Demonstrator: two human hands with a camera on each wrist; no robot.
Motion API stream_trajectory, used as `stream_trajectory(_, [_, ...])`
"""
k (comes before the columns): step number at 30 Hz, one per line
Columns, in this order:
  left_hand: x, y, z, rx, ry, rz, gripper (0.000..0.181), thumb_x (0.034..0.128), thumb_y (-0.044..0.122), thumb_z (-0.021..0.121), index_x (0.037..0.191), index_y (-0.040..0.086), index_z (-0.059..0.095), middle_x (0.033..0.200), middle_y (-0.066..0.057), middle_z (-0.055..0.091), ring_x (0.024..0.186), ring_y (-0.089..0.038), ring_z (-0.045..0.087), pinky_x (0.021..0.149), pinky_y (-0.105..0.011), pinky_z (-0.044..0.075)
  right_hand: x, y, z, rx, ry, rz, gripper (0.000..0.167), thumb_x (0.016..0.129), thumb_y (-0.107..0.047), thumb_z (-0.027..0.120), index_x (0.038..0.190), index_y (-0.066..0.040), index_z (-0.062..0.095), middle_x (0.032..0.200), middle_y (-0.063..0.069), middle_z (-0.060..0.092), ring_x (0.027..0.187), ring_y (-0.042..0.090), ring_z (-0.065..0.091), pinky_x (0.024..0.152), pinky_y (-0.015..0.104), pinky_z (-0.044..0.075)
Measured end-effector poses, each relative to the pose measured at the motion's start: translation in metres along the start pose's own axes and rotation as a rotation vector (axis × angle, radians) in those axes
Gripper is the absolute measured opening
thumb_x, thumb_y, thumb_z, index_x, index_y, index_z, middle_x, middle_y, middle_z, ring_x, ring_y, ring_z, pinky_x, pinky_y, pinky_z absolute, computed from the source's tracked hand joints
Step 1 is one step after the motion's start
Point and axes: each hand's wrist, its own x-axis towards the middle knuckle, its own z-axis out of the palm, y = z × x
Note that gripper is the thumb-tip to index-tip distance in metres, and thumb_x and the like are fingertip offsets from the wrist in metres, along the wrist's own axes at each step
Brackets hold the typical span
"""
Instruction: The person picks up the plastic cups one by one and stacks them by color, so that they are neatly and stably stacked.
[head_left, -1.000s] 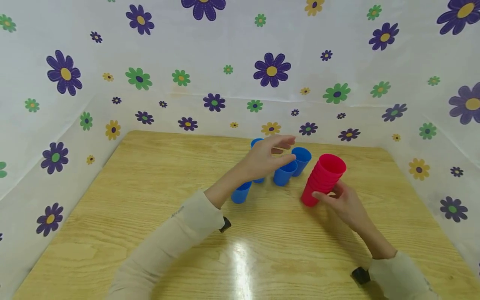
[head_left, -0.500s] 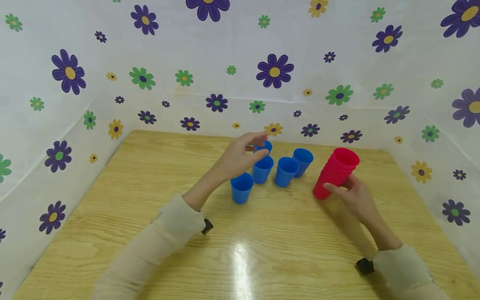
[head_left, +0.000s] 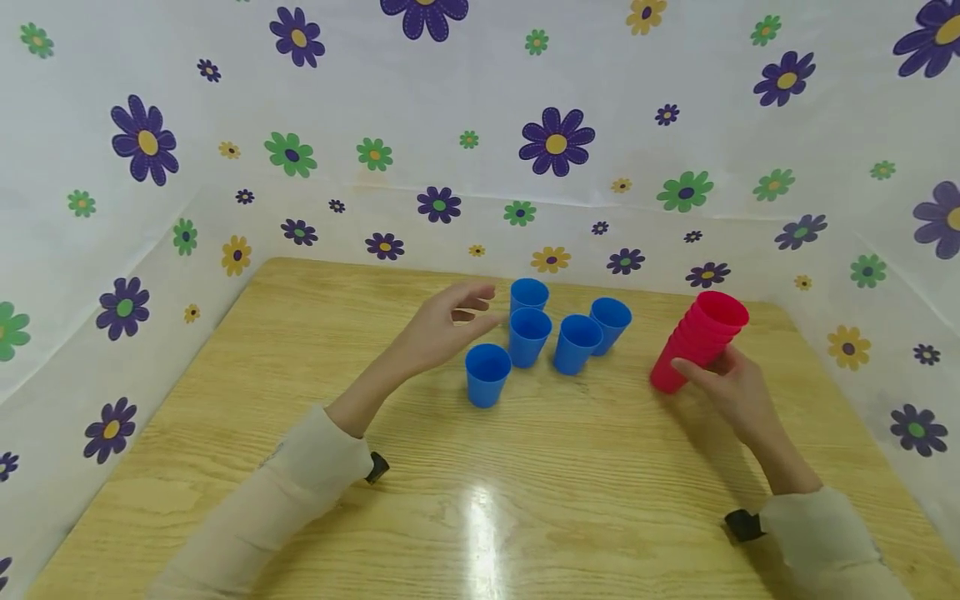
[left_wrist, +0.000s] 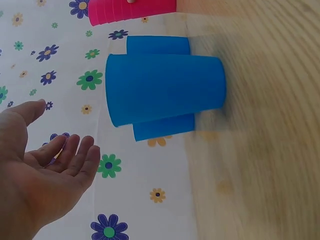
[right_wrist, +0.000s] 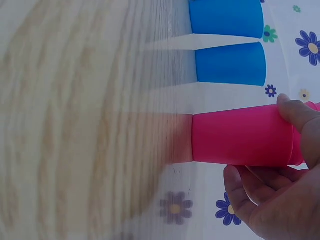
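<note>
My right hand (head_left: 738, 400) grips a tall stack of nested red plastic cups (head_left: 693, 346), thumb on the near side and fingers round the far side. The stack's base (right_wrist: 200, 137) is at the tabletop; I cannot tell whether it touches. Left of it, several blue cups (head_left: 577, 343) stand upright, mouths up, in a loose group. My left hand (head_left: 442, 329) hovers beside the group's left side, holding nothing, thumb apart from its loosely bent fingers. In the left wrist view that hand (left_wrist: 50, 170) is apart from the nearest blue cup (left_wrist: 165, 87).
The light wooden table (head_left: 420, 517) runs to a white flowered cloth (head_left: 375, 100) at the back and both sides. One blue cup (head_left: 487, 377) stands nearest the front; another (head_left: 611, 323) is at the group's right, closest to the red stack.
My left hand has drawn back leftward from over the blue cups, uncovering them. My right hand has carried the red stack to the right, away from the blue cups.
</note>
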Motion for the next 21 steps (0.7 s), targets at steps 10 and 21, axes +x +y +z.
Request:
stream_trajectory(10, [-0.020, -0.017, -0.009, 0.034, -0.132, -0.103, 0.065, 0.0993, 0.032, 0.071, 0.153, 0.004, 0.046, 0.152, -0.011, 0.051, 0.134, -0.027, 0.053, 0.114, -0.043, 0.042, 0.005, 0.005, -0.003, 0.023, 0.048, 0.017, 0.065, 0.100, -0.037, 0.069, 0.146, 0.002, 0.046, 0.126, 0.000, 0.061, 0.100, -0.004, 0.056, 0.079, 0.008, 0.049])
stream_trajectory(21, [-0.029, -0.022, -0.004, 0.026, -0.247, -0.116, 0.082, 0.0940, 0.025, 0.079, 0.158, -0.001, 0.035, 0.159, -0.021, 0.041, 0.142, -0.035, 0.046, 0.118, -0.049, 0.037, 0.003, 0.000, -0.003, 0.041, 0.104, 0.080, 0.071, 0.100, -0.041, 0.069, 0.150, 0.001, 0.042, 0.131, 0.005, 0.060, 0.104, 0.002, 0.055, 0.081, 0.008, 0.047])
